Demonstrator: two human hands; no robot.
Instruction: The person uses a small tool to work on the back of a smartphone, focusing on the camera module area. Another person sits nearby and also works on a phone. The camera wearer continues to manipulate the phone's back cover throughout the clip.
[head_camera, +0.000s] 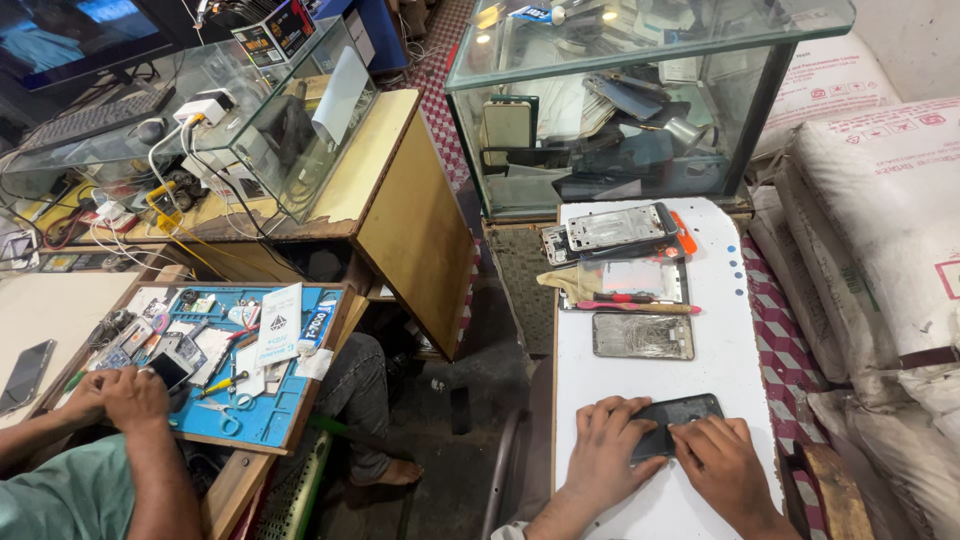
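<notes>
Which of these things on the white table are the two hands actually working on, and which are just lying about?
In hand:
- dark phone, pressed under the left hand and right hand

Lying about:
- cracked phone panel
- pink-handled tool
- stack of phone frames
- yellowish cloth
- glass case behind the white table

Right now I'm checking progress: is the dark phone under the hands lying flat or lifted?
Flat: the dark phone lies on the white table.
</notes>
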